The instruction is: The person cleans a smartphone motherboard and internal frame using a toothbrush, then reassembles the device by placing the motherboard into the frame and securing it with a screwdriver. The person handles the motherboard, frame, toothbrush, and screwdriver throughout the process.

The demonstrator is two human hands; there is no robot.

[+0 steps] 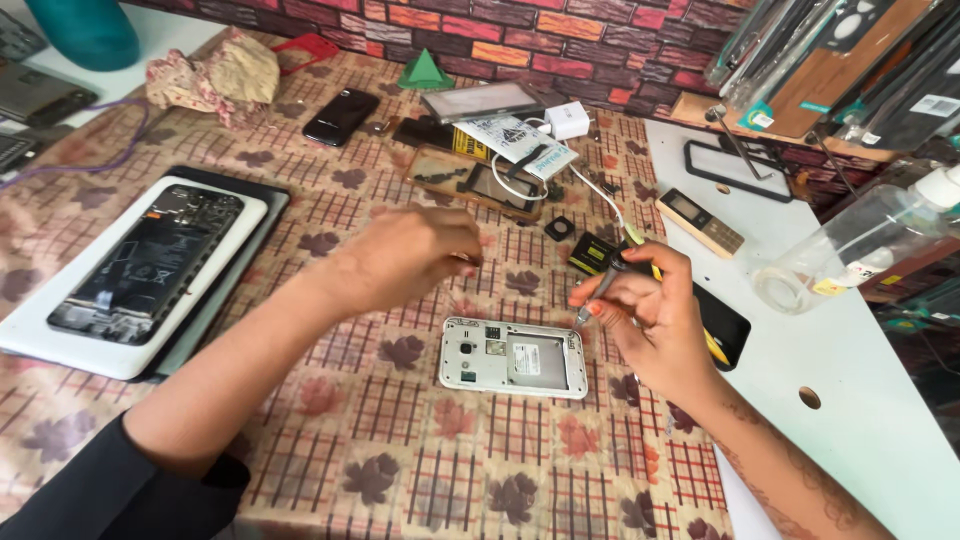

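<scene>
A white phone (pixel 513 357) lies face down on the patterned tablecloth with its back cover off and its inner parts showing. My right hand (pixel 650 318) grips a slim screwdriver (pixel 600 291), whose tip points down at the phone's upper right corner. My left hand (pixel 415 255) hovers above and to the left of the phone with its fingers curled together; whether it pinches something small I cannot tell.
An opened tablet (pixel 140 270) lies on a white tray at the left. A black phone (pixel 341 116), a cable, a charger (pixel 568 120) and small parts are at the back. A clear bottle (pixel 860 245), tape roll and old handset (pixel 700 222) stand at the right.
</scene>
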